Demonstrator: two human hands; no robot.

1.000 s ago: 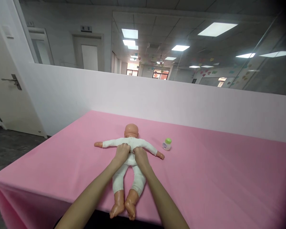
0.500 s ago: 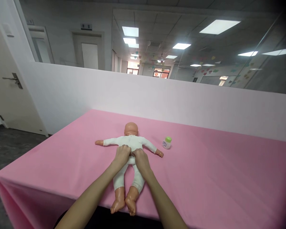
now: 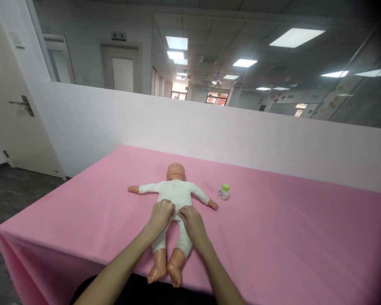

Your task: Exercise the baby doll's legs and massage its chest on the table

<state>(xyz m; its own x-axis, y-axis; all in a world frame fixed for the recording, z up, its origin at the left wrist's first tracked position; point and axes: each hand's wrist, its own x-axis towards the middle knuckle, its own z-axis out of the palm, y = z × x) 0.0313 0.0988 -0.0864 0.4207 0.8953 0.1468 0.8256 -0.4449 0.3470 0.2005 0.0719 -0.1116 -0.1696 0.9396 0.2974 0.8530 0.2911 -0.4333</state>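
Note:
A baby doll (image 3: 181, 192) with a white cloth body lies stretched out on a pink-covered table (image 3: 273, 237), its smooth head at the far end and its bare feet at the near edge. No face shows on it. My left hand (image 3: 161, 214) is closed against the left side of the doll's lower back, fingers curled into the cloth. Just to the right, my right hand (image 3: 192, 220) is closed in a pinch on the same area. The fingertips are partly hidden, with a small gap between the hands.
A small clear jar with a green lid (image 3: 224, 192) stands to the right of the doll's hand. A low white wall (image 3: 209, 131) with glass above it runs behind the table. At the left is a door (image 3: 22, 114) with a lever handle.
Both hands have slid down the doll's back toward its hips, and the right hand has come slightly away from the left. The doll and the jar stay in place.

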